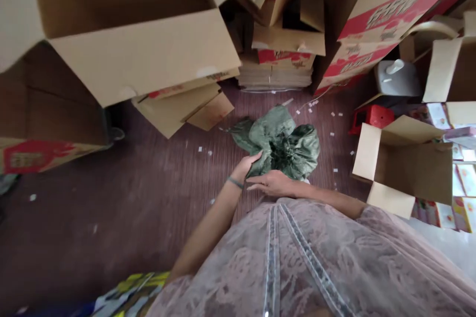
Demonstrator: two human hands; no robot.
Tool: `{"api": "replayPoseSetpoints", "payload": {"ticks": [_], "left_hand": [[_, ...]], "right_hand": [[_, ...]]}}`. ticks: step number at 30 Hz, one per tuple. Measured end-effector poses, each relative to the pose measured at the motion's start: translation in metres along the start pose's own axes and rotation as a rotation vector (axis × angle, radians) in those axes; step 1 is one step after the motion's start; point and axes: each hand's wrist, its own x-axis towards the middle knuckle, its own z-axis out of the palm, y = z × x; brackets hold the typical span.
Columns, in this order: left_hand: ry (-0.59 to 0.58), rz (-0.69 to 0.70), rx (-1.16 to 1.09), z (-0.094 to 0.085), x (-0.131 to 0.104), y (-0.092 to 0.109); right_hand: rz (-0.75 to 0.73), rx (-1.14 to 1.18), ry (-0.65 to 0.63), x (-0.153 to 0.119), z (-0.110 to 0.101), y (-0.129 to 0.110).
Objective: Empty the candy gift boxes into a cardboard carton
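Observation:
A crumpled dark green woven sack [275, 131] lies bunched in front of me, gathered into dark folds at its middle. My left hand [245, 167], with a dark band at the wrist, grips the sack's near left edge, its thumb over the material. Close beside it, my right hand [275, 183] reaches left along the sack's near edge. Two of its fingers are stretched out and apart, near the left hand's palm; the other fingers are partly hidden. I see nothing held in the right hand.
Large open cartons [145, 54] stand at the upper left, with flattened cardboard [275, 77] stacked behind the sack. At right are a small open box [412, 166], a red plastic stool [374, 116] and packaged goods [446, 215]. White paper scraps dot the dark floor [122, 198].

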Motion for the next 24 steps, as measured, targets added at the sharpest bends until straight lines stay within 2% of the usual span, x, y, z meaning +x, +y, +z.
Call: {"api": "replayPoseSetpoints", "payload": {"ticks": [2,5,7,9,12,15,16,18,21,22,24], "left_hand": [[0.059,0.002,-0.085,-0.01,0.011,-0.005],[0.152,0.096,-0.408,-0.026,0.02,-0.013],[0.15,0.144,-0.602,-0.039,0.021,-0.013],[0.125,0.198,-0.703,-0.052,0.019,-0.006],[0.091,0.302,-0.726,-0.068,0.01,0.015],[0.075,0.419,-0.674,-0.074,-0.011,0.044],[0.075,0.455,-0.655,-0.075,-0.021,0.055],[0.088,0.523,-0.625,-0.073,-0.047,0.076],[0.104,0.666,-0.578,-0.065,-0.092,0.104],[0.093,0.716,-0.55,-0.061,-0.108,0.111],[0.057,0.803,-0.481,-0.051,-0.136,0.123]], "right_hand": [[0.03,0.032,0.01,-0.007,0.02,0.0],[0.128,0.123,0.058,-0.021,0.037,0.008],[0.279,0.161,0.052,-0.027,0.047,0.015],[0.34,0.163,0.006,-0.028,0.059,0.021],[0.239,0.153,-0.082,-0.027,0.074,0.026],[0.147,0.412,-0.073,-0.036,0.075,0.033],[0.158,0.552,-0.019,-0.042,0.071,0.04],[0.254,0.777,0.171,-0.056,0.058,0.061],[0.475,0.838,0.535,-0.064,0.039,0.1],[0.514,0.817,0.609,-0.06,0.035,0.108],[0.513,0.874,0.639,-0.039,0.03,0.112]]}}
